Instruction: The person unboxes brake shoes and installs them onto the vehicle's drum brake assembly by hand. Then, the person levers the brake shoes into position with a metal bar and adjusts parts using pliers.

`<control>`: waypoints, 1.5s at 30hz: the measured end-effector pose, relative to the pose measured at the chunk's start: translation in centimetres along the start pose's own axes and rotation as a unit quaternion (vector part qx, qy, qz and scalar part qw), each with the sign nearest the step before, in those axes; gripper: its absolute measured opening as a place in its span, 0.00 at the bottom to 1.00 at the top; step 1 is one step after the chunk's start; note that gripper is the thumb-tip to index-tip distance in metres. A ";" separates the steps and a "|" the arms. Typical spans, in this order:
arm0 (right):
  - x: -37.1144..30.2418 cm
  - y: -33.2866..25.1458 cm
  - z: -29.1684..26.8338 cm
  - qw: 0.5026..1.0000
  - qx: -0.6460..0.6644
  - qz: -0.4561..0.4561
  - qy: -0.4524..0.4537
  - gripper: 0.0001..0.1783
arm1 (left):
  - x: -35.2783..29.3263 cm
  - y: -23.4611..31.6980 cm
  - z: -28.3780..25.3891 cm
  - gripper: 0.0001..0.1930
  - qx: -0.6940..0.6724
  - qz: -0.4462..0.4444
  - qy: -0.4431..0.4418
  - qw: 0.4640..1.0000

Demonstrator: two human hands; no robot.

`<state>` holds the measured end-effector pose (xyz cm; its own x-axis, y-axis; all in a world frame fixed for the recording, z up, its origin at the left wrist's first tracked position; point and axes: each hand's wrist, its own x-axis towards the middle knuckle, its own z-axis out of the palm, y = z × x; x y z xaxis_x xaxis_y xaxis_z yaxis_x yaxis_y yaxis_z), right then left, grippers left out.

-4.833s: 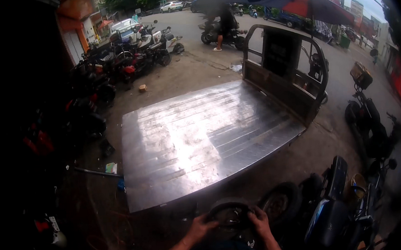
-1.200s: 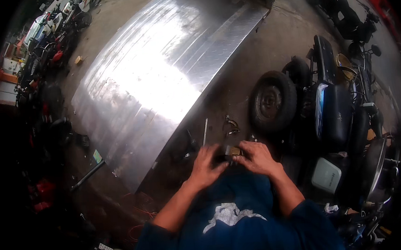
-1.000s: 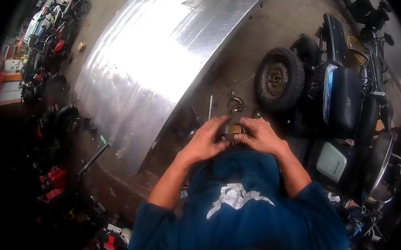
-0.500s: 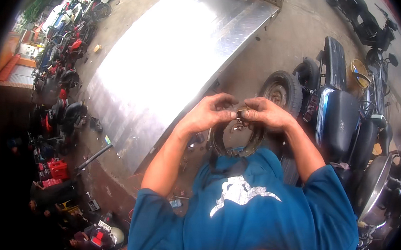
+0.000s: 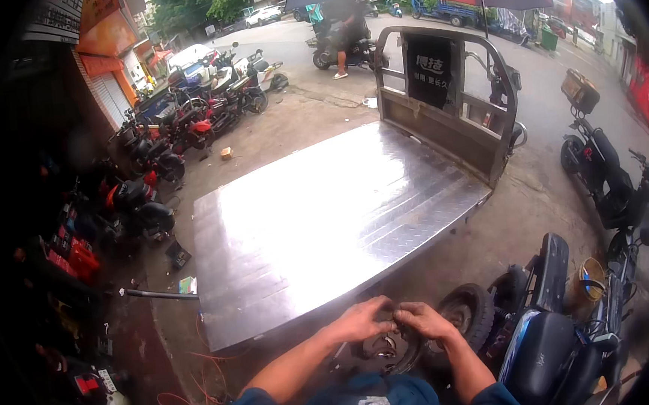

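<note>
My left hand [image 5: 364, 319] and my right hand [image 5: 425, 320] meet at the lower middle, fingers bent and thumbs close together. Each is closed in a pinch at the point where they meet. Whatever small thing is between the fingertips is too small and dark to name. Just under the hands shows a dark ring-shaped part [image 5: 409, 358], partly hidden by my wrists. A wheel with a black tyre [image 5: 483, 313] stands right beside my right hand.
A flat metal cargo bed [image 5: 289, 227] with an upright frame [image 5: 439, 123] lies ahead. Scooters [image 5: 550, 356] stand close on my right, with a yellow bucket [image 5: 591, 278]. Parked motorbikes [image 5: 198, 110] line the left. A bar [image 5: 158, 294] juts beside the bed; a red hose [image 5: 180, 402] lies near.
The view has tilted up, so my hands sit lower in the picture and the street, umbrella and bed's upright frame now show. Both hands stay together in the same pinch.
</note>
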<state>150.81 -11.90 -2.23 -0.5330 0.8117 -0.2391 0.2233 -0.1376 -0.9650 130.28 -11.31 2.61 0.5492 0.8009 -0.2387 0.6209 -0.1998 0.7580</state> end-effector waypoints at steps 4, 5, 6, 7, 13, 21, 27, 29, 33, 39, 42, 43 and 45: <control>-0.7 -2.2 0.3 0.997 0.048 -0.062 0.010 0.21 | -1.0 1.3 0.2 0.24 0.046 0.013 0.093 0.995; -1.0 -3.0 -0.1 0.999 0.023 -0.045 -0.017 0.25 | -1.3 2.4 -0.3 0.25 0.052 0.000 0.089 0.995; -1.2 -2.5 0.2 0.999 0.022 -0.045 -0.020 0.25 | -1.6 3.2 -0.7 0.25 0.020 0.014 0.083 0.996; -0.7 -1.9 0.4 0.996 0.021 -0.090 0.006 0.28 | -1.1 2.4 -0.4 0.25 0.043 0.003 0.083 0.996; -0.6 -2.5 1.0 0.996 -0.025 -0.069 -0.051 0.35 | -2.1 -0.8 2.0 0.23 0.071 -0.044 0.070 0.994; 0.4 -0.6 2.8 0.993 -0.029 -0.049 -0.099 0.36 | -4.1 -2.6 2.9 0.22 -0.049 -0.068 0.069 0.994; 1.9 0.2 3.4 0.997 -0.011 -0.036 -0.066 0.37 | -3.4 -2.2 1.5 0.25 -0.063 -0.079 0.027 0.995; 2.3 -0.8 3.3 0.998 -0.013 -0.027 -0.060 0.36 | -2.8 -3.1 2.4 0.25 -0.021 -0.011 0.079 0.997; 3.1 -0.8 3.9 0.999 -0.036 -0.031 -0.013 0.35 | -2.3 -3.3 2.3 0.29 0.003 -0.065 0.063 0.996; 3.6 0.6 6.1 0.997 -0.021 -0.039 0.068 0.36 | -1.9 -5.2 0.8 0.30 0.050 -0.031 0.004 0.998; 4.6 2.5 6.8 0.994 -0.018 -0.009 0.105 0.37 | -0.5 -7.1 0.3 0.28 0.102 -0.007 -0.037 0.994; 4.2 4.2 7.5 0.992 -0.014 0.008 0.126 0.38 | -0.7 -6.8 0.4 0.27 0.113 0.022 -0.049 0.992; 4.9 5.6 7.8 0.992 0.043 0.020 0.117 0.39 | 0.3 -7.3 0.1 0.25 0.081 -0.013 -0.093 0.992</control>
<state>143.06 -13.15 -9.62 -0.3187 0.9127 -0.2556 0.1643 -0.2124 -0.9633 125.99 -9.67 -3.06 0.6164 0.6917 -0.3763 0.7097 -0.2809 0.6461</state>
